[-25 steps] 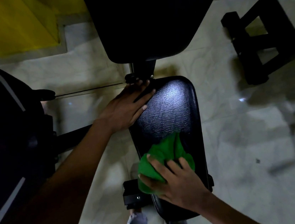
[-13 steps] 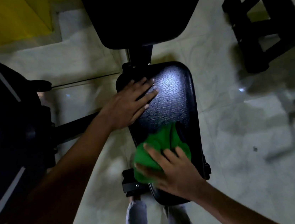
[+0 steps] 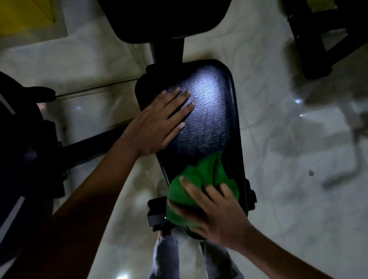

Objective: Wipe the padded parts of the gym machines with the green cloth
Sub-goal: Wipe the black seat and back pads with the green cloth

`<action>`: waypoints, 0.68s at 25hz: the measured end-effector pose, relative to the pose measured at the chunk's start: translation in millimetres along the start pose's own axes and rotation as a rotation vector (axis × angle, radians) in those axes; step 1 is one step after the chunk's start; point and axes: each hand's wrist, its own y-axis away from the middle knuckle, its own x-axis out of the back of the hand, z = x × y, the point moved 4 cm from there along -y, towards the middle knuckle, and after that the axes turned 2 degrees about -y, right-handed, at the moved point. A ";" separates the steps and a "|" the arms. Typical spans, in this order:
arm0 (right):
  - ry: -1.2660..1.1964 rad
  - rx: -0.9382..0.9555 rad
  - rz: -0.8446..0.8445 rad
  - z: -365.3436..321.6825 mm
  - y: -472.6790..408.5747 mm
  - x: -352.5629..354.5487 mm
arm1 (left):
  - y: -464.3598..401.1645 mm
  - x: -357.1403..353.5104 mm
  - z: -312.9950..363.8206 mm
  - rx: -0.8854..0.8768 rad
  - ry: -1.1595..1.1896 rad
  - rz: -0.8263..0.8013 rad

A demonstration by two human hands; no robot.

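Since a second ago, our left hand [image 3: 158, 124] has slid from the seat pad's far left corner further onto its top, where it lies flat with fingers [image 3: 181, 110] spread, gripping nothing. Our right hand [image 3: 213, 212] presses the green cloth [image 3: 201, 179] onto the near end of the black seat pad [image 3: 212, 112]; the cloth bunches under and beyond the right fingers [image 3: 190, 188], which curl over it. A backrest pad [image 3: 169, 6] stands at the far side.

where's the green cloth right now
The green cloth lies bunched on the near end of the black seat pad, under the right hand, low and centre in the head view.
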 end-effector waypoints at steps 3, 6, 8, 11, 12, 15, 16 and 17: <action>-0.009 0.149 -0.054 -7.5 13.6 1.4 | 0.6 -1.9 6.6 -0.029 0.000 0.005; 0.014 0.069 -0.029 4.7 -12.4 2.9 | 2.4 -6.1 8.4 0.003 0.009 0.021; -0.002 -0.110 0.017 8.3 -20.7 -2.7 | 3.4 -6.4 9.2 0.010 0.013 0.027; 0.018 0.017 0.008 -22.5 11.6 -12.2 | 1.2 -2.9 10.2 0.005 0.025 0.016; 0.011 0.131 -0.029 -35.1 27.8 -12.2 | 1.3 -1.6 9.7 0.001 0.020 0.011; 0.000 0.255 -0.072 -27.3 44.4 -5.2 | 2.5 -1.3 9.8 0.004 -0.003 0.020; 0.016 0.218 -0.034 -16.0 36.0 -2.1 | 2.4 -1.9 10.6 0.007 0.000 0.026; 0.054 0.145 0.019 -1.2 24.0 1.1 | 2.0 -2.9 11.8 0.008 0.006 0.028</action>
